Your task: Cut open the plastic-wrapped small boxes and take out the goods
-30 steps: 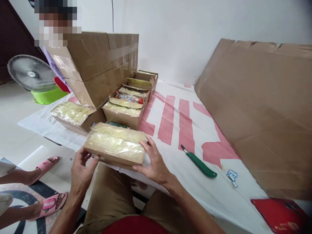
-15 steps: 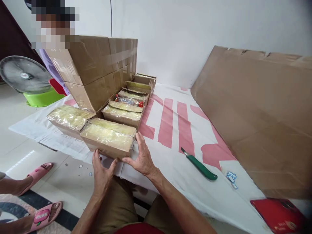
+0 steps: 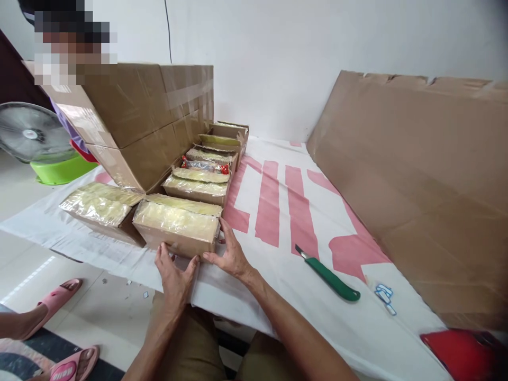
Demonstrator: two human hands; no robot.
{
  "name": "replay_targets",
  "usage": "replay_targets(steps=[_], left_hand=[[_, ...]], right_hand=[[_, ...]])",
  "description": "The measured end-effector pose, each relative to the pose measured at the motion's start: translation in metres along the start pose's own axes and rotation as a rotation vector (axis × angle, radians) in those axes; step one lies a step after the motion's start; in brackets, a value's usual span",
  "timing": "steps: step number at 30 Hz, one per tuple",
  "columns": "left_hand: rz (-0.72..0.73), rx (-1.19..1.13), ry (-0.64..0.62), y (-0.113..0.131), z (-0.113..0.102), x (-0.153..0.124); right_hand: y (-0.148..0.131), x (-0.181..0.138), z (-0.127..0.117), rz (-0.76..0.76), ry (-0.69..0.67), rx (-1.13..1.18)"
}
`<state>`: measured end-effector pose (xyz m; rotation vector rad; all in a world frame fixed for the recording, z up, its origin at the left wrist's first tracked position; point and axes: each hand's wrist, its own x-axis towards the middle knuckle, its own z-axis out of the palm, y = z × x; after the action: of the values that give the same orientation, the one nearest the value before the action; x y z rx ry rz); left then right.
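A small cardboard box (image 3: 177, 219) with shiny clear tape over a yellowish top lies at the near edge of the table. My left hand (image 3: 174, 275) grips it low on the front face, its thumb near the bottom edge. Around the right end of the same box curl the fingers of my right hand (image 3: 232, 254), thumb at the near corner. A second taped box (image 3: 103, 206) sits just left of it, a narrow gap between them. Behind is another small box (image 3: 196, 186), with red-and-clear wrapped items (image 3: 204, 166) beyond it.
Large stacked cartons (image 3: 130, 106) stand at the left, a co-worker (image 3: 63, 114) behind them. A green box cutter (image 3: 331, 278), blade out, lies on the white-and-pink tablecloth (image 3: 268, 206). At right are a big cardboard sheet (image 3: 416, 185), small blue-edged pieces (image 3: 384, 296) and a red phone (image 3: 456, 352).
The near box has shifted and turned slightly, and a gap now shows between it and the box on its left. Both hands stay on it. The view has swung a little right.
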<state>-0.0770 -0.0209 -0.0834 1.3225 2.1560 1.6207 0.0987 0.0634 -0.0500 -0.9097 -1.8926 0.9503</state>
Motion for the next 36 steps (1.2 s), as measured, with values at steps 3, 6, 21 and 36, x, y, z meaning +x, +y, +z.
replay_targets(steps=[3, 6, 21, 36], left_hand=[[-0.005, 0.014, -0.016, 0.007, 0.019, 0.010], [-0.007, 0.028, -0.030, 0.014, 0.039, 0.025], [-0.030, -0.062, -0.187, 0.030, 0.089, 0.099], [-0.053, -0.025, 0.383, -0.010, -0.152, 0.199]], right_hand=[[0.008, 0.019, -0.015, 0.015, -0.004, 0.033], [0.017, 0.042, -0.029, 0.019, -0.012, 0.095], [0.051, 0.114, -0.043, 0.056, 0.075, 0.120], [-0.047, 0.067, 0.045, 0.147, -0.244, -0.037]])
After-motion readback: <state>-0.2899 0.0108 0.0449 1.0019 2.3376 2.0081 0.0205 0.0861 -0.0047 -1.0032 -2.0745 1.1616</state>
